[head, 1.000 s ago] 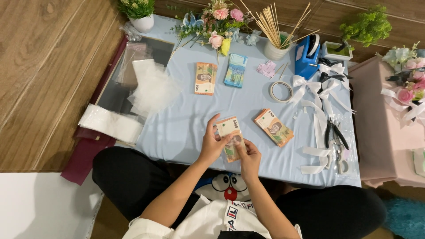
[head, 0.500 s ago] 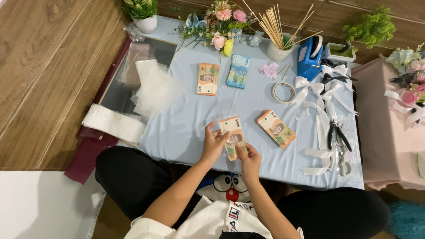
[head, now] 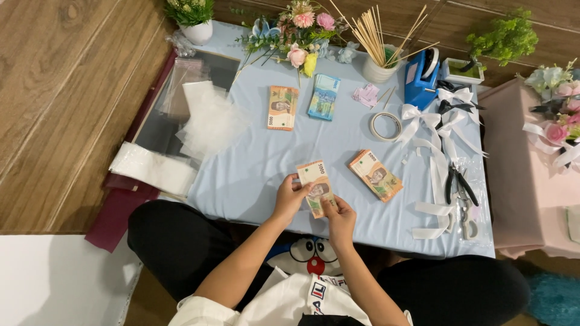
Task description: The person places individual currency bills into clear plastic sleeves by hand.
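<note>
Banknotes (head: 316, 184) sit low centre, pinched by both hands. Left hand (head: 289, 199) grips their edge; right hand (head: 339, 215) pinches the bottom

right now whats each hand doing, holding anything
Left hand: closed on the banknotes, gripping their left edge.
Right hand: closed on the same banknotes, pinching their lower end.

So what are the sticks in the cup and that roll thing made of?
The sticks look like bare wood or bamboo: pale tan, thin, matte, standing in a white cup. The ring looks like a roll of clear or whitish tape, slightly glossy; its exact material is hard to tell.
</note>
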